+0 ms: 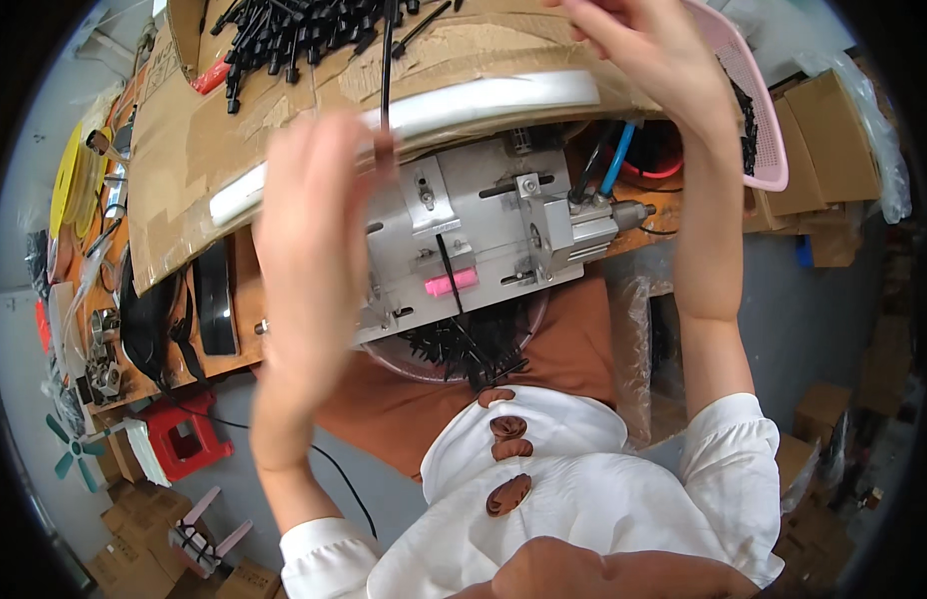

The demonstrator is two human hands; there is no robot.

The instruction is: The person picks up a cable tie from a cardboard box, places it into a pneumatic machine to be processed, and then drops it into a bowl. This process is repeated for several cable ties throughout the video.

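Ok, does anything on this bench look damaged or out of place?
The cardboard sheet over the bench is creased, torn and patched with tape. Black cable ties lie scattered loose on it. The left hand pinches one black tie upright. Nothing looks spilled.

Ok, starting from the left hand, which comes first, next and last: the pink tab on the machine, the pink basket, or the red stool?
From the left hand in the head view:
1. Pink tab on the grey machine, just right of the hand.
2. Red stool on the floor, below and left.
3. Pink basket, far right, beyond the right hand.
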